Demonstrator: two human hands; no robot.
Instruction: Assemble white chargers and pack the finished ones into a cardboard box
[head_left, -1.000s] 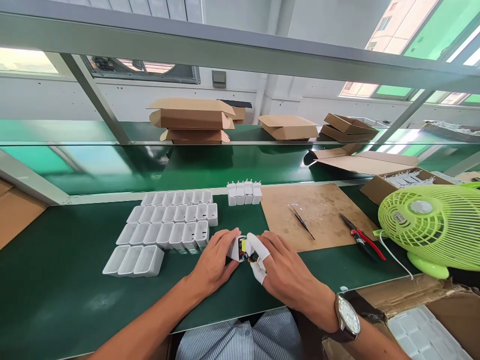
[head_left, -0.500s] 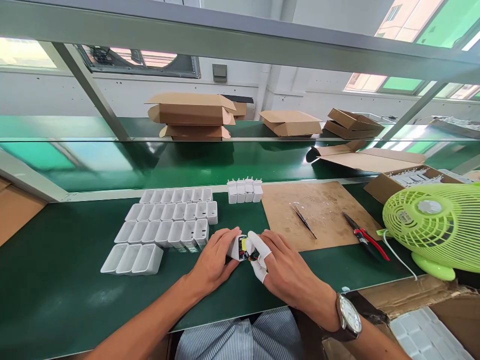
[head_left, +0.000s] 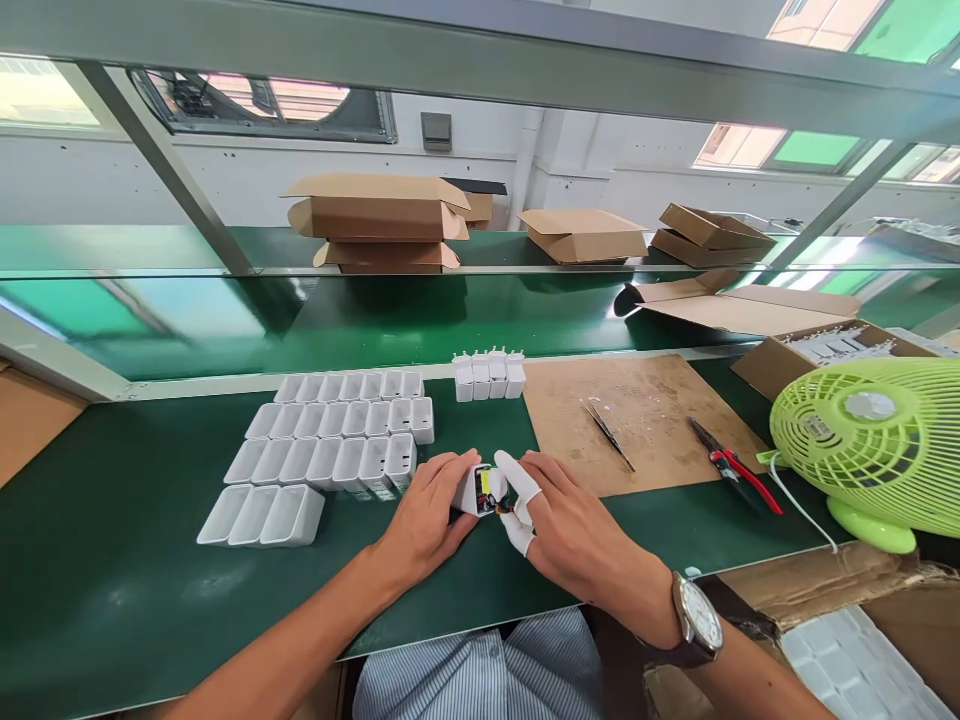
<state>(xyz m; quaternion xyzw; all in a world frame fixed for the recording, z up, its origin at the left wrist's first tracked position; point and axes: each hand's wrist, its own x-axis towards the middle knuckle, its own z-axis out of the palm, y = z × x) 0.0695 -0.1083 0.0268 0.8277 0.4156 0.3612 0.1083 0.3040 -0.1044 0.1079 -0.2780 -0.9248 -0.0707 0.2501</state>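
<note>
Near the bench's front edge, my left hand (head_left: 426, 518) is closed around a white plastic housing (head_left: 466, 492) lying on its side. Electronic parts of a circuit board (head_left: 484, 487), one of them yellow, show at the housing's open right end. My right hand (head_left: 577, 525) wears white finger cots on thumb and forefinger. Those two fingertips pinch at the circuit board's outer end, where small wires show; the exact grip is partly hidden. Left of my hands, rows of white open housings (head_left: 300, 458) stand on the green bench. Behind them is a short row of white pieces with prongs (head_left: 489, 376).
A brown board (head_left: 652, 420) on the right bears tweezers (head_left: 609, 434) and red-handled pliers (head_left: 735, 465). Beyond it stand a green fan (head_left: 870, 440) and an open carton (head_left: 772, 365) of white parts. Cardboard boxes (head_left: 382, 218) sit on the rear shelf. Another carton (head_left: 892, 600) is at lower right.
The camera view has tilted slightly downward. My right fingertips have shifted a little at the housing's open end; both hands keep nearly the same place.
</note>
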